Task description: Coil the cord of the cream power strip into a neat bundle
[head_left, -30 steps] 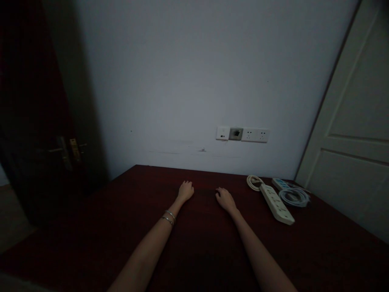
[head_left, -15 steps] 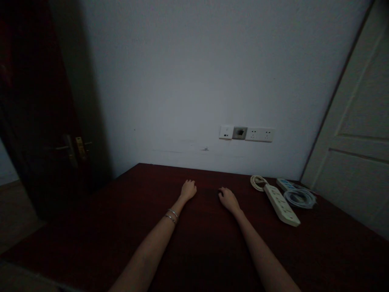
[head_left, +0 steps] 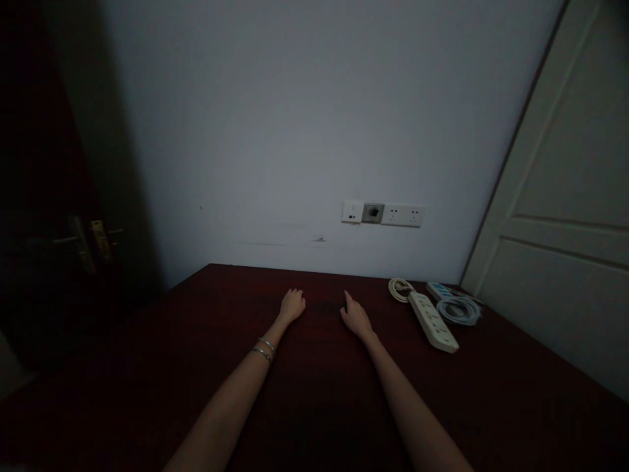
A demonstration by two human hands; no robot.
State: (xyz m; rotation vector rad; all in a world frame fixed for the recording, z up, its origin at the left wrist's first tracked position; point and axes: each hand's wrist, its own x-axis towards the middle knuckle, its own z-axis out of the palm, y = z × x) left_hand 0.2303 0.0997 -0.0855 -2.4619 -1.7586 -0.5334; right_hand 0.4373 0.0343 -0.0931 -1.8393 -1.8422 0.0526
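Note:
On the dark red tabletop [head_left: 314, 393] rests my left hand [head_left: 293, 305], palm down with its fingers loosely bent and a little apart. Nothing shows in it, and two silver bangles [head_left: 265, 349] circle that wrist. My right hand [head_left: 357, 318] is a short way to the right, its index finger stretched forward and the thumb standing apart. The other fingers of this hand are folded and partly hidden, with nothing visible in them. Nearest to it on the right lies a white power strip [head_left: 433, 322] with a coiled cord [head_left: 401, 290], not touched by either hand.
A second power strip [head_left: 439, 292] with blue sockets and a coiled pale cable [head_left: 458, 311] lie at the back right. Wall sockets [head_left: 401, 215] sit above the table's far edge. A pale panelled door [head_left: 565, 262] stands right, a dark door with a handle [head_left: 101, 241] left.
The right index finger has stretched out forward from a curled hand. My left hand keeps its pose. The whole view has shifted, so the room's things sit further left.

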